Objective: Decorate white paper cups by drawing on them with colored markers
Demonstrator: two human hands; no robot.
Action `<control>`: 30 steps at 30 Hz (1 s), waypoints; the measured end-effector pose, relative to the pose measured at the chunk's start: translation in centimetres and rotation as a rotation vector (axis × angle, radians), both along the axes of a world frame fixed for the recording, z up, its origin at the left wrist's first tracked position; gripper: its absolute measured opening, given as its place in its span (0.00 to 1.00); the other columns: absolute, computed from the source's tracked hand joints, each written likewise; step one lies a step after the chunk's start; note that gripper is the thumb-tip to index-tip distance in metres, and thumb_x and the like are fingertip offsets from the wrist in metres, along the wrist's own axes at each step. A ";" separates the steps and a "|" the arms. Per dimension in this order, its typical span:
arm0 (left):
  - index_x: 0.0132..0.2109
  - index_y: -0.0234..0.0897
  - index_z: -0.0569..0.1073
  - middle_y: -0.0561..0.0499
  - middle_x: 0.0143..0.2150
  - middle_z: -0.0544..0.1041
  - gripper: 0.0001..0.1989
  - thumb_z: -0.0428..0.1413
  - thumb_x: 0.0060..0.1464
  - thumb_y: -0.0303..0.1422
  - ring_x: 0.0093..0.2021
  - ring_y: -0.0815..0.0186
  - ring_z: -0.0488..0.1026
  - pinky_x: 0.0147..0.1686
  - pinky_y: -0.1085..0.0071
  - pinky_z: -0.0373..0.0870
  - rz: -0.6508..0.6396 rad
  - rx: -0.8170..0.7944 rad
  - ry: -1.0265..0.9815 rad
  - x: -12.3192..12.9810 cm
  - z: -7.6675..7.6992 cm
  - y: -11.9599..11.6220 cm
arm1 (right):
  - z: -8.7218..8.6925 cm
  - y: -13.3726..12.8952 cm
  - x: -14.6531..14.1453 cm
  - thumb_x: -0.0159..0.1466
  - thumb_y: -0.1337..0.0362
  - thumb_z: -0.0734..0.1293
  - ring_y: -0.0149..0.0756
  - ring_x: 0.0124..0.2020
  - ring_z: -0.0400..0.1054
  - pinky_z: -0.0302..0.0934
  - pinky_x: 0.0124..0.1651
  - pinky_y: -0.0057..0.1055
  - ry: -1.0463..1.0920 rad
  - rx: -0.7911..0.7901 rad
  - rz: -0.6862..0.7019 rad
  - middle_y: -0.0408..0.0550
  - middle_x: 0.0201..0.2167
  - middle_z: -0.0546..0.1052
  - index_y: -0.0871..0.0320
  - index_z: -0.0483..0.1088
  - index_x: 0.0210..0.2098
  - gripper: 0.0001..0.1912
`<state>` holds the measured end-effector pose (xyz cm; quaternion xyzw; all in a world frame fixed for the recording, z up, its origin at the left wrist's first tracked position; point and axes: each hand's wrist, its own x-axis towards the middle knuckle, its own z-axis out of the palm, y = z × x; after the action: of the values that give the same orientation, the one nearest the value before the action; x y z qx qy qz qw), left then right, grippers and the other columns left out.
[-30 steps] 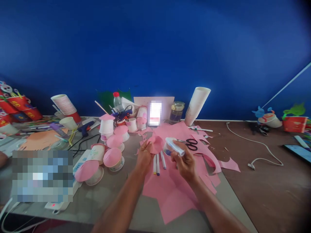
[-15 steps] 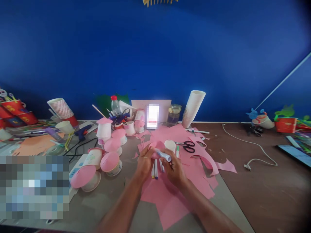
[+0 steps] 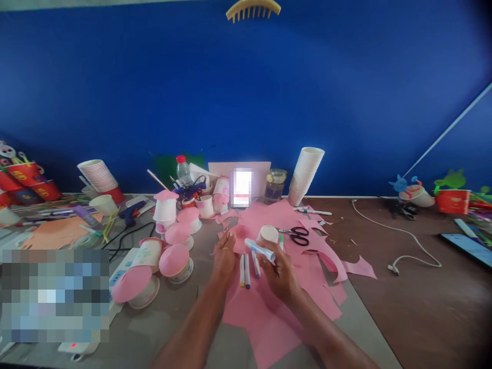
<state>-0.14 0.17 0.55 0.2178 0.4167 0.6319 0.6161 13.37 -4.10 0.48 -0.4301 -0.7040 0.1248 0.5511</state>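
Observation:
My right hand [image 3: 280, 271] is closed around a white marker [image 3: 260, 250], which points up and to the left. My left hand [image 3: 225, 259] pinches the left edge of a round pink paper piece [image 3: 240, 237]. Between the hands, several markers [image 3: 245, 271] lie on pink paper sheets [image 3: 269, 328]. A white paper cup [image 3: 268, 234] stands just beyond my right hand, with a green-banded marker [image 3: 281, 241] beside it. Black-handled scissors [image 3: 299, 236] rest on the pink paper to the right.
Cups with pink paper cones [image 3: 174, 260] stand at the left. Behind are a tall stack of cups [image 3: 306, 174], a glass jar [image 3: 275, 185] and a bright screen [image 3: 242, 187]. A glue gun [image 3: 131, 212] lies left; a white cable [image 3: 403, 230] runs along the right.
My right hand and its marker have shifted slightly away from the pink piece, which now shows more openly beside my left hand. The view has tilted up a little.

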 end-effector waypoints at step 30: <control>0.47 0.32 0.78 0.43 0.42 0.81 0.21 0.59 0.55 0.45 0.41 0.58 0.78 0.46 0.63 0.74 -0.363 0.054 -0.414 -0.8 1.9 -0.1 | -0.4 0.3 -0.7 0.67 0.60 0.63 0.39 0.39 0.77 0.72 0.41 0.31 0.139 -0.187 -0.032 0.51 0.42 0.82 0.56 0.73 0.49 0.13</control>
<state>-0.95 0.06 2.47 0.1717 0.2189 0.5530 0.7854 12.66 -3.79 0.08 -0.4811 -0.6424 0.2105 0.5582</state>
